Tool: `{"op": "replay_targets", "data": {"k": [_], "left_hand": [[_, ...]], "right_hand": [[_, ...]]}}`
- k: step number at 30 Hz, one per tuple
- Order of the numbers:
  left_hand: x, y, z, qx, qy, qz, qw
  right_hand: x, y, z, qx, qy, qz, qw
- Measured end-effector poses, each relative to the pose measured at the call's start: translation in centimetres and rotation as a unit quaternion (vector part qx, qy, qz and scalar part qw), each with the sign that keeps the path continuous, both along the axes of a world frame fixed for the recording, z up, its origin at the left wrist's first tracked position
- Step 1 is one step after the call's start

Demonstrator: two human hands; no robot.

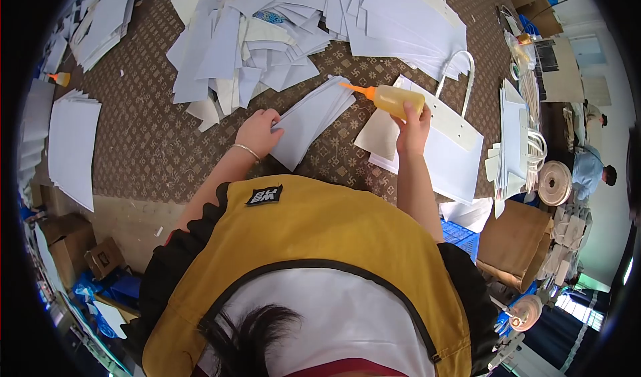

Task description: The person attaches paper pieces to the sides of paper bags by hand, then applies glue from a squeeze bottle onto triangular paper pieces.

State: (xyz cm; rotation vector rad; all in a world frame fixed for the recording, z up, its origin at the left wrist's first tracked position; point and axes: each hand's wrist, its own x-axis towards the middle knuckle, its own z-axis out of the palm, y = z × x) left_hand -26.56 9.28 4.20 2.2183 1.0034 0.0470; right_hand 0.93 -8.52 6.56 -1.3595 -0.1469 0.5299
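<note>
One squeeze bottle [392, 100], probably light, soft-walled, best held mid-body, is gripped in the right hand [413, 128]; the left hand [258, 136] curls at likely slippery paper strips [311, 118], pinch unclear.

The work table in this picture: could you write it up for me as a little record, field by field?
Surface: brown patterned table cover
Left hand: at the left edge of the fanned white papers
Right hand: gripping a squeeze bottle
Orange nozzle: pointing left, by the papers' far end; contact unclear
Beyond the papers: loose paper heap
By the right forearm: white sheet with a loop handle
</note>
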Motion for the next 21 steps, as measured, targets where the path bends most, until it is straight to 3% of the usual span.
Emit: {"op": "replay_targets", "data": {"k": [6,21], "left_hand": [[0.2,0.3,0.0,-0.003,0.004,-0.001,1.0],[0.4,0.5,0.3,-0.015,0.012,-0.012,1.0]], "right_hand": [[0.4,2.8,1.5,-0.078,-0.199,0.025,0.977],[0.8,4.3,3.2,-0.063,-0.165,-0.053,0.983]]}}
